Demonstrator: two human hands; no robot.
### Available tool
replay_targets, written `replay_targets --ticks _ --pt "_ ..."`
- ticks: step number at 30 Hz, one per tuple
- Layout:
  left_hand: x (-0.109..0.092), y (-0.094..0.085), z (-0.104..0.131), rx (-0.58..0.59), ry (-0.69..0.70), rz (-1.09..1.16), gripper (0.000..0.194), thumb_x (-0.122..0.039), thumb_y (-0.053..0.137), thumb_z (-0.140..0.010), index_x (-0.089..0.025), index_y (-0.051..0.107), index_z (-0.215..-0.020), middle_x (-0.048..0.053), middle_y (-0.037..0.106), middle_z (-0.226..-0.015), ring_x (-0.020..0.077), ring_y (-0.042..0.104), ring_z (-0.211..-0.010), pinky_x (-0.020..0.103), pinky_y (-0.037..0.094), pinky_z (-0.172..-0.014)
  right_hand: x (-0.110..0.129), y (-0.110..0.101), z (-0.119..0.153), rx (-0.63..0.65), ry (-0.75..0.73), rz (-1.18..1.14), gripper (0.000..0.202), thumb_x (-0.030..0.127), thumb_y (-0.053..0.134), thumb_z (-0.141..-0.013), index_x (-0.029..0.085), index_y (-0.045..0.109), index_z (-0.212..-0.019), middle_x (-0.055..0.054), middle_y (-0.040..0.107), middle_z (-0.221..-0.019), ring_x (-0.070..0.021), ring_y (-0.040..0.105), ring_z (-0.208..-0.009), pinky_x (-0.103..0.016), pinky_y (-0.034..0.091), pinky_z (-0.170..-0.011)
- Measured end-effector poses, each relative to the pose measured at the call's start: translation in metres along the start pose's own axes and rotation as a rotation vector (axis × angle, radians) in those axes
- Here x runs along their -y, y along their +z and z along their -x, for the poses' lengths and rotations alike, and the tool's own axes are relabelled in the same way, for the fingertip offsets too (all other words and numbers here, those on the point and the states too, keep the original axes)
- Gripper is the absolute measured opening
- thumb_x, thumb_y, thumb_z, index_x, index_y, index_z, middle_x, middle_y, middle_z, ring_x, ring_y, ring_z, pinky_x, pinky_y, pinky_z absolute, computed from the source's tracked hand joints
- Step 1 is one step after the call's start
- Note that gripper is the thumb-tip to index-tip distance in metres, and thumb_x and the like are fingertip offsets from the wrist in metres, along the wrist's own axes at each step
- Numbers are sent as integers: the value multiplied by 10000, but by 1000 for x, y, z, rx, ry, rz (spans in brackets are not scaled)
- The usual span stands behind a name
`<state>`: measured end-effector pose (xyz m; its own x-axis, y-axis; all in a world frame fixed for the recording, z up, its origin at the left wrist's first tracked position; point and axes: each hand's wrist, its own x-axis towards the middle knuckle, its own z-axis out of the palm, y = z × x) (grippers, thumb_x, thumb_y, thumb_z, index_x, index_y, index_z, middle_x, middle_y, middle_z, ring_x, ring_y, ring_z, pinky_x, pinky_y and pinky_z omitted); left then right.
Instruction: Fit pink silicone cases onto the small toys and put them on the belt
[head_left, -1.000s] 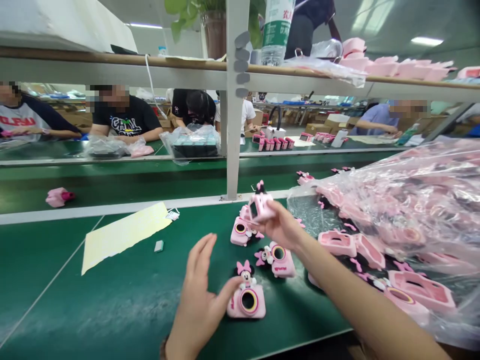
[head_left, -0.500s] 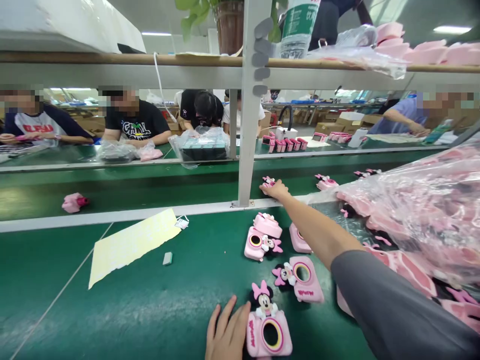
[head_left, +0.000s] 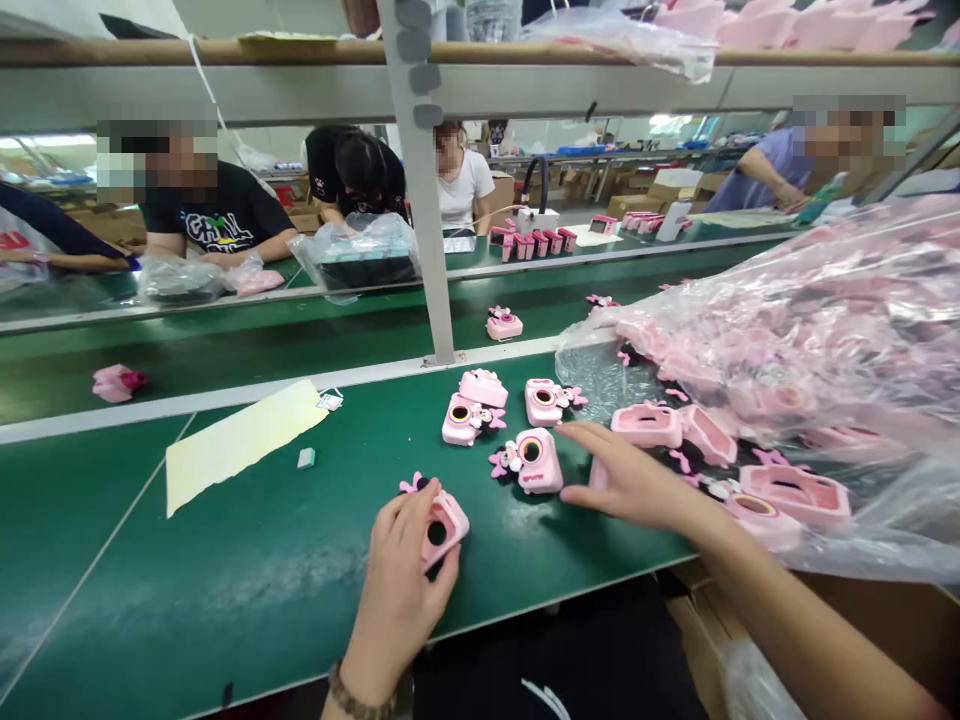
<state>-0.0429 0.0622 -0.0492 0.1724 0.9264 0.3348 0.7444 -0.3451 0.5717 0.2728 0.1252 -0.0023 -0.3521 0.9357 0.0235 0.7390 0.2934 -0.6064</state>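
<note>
My left hand (head_left: 397,565) is closed around a pink camera cover (head_left: 452,512) with a cartoon mouse figure, tilted so its hollow back and round lens hole show. To the right, my right hand (head_left: 622,475) is open, thumb and fingers apart, beside a pink camera cover (head_left: 541,462) with a yellow-rimmed round opening. Contact between them cannot be made out. Another pink piece shows partly behind my right hand. Just beyond lie a mouse-figure cover (head_left: 459,420), a pink piece (head_left: 484,387) touching it, and a further cover (head_left: 541,402).
A plastic bag (head_left: 810,300) of pink covers spreads over the right side, with loose covers (head_left: 646,425) at its mouth. Yellow paper (head_left: 240,445) and a small pale block (head_left: 306,458) lie left. A metal post (head_left: 420,200) rises ahead. Pink items (head_left: 504,322) sit on the belt; several people work beyond.
My right hand has drawn back from the pink item on the far belt, leaving it there. My left hand has taken hold of the near cover and turned it. The view has shifted.
</note>
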Motion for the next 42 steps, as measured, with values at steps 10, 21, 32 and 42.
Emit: replay_targets --ticks 10,21,32,42 --pt "14 15 20 -104 -268 140 611 -409 676 -816 -246 450 -1361 114 495 -1296 280 531 -1198 490 462 -1035 12 50 -33 -172 -41 -35 581 292 714 -727 216 550 -1278 -137 523 -1296 -312 504 -1218 -453 417 -1026" --pt "-11 -11 -14 -55 25 -262 662 -241 619 -828 -285 358 -1435 98 527 -1383 327 419 -1291 578 335 -1091 19 111 -10 -383 -47 -147 428 443 733 -746 230 593 -1090 -152 473 -1297 -357 462 -1224 -528 384 -1027" --pt "14 27 -7 -114 -243 12 512 -388 590 -889 -229 433 -1350 112 518 -1277 267 502 -1208 475 435 -1050 -17 36 34 -394 110 439 509 498 596 -847 214 599 -1268 -203 488 -1319 -426 469 -1209 -592 384 -974" --pt "24 25 -2 -272 -288 154 502 -154 551 -812 -218 458 -1301 103 536 -1284 245 528 -1210 443 411 -1080 -23 33 26 -8 -264 376 821 59 458 -723 316 321 -1490 -39 315 -1575 -341 200 -1468 -686 74 -1134"
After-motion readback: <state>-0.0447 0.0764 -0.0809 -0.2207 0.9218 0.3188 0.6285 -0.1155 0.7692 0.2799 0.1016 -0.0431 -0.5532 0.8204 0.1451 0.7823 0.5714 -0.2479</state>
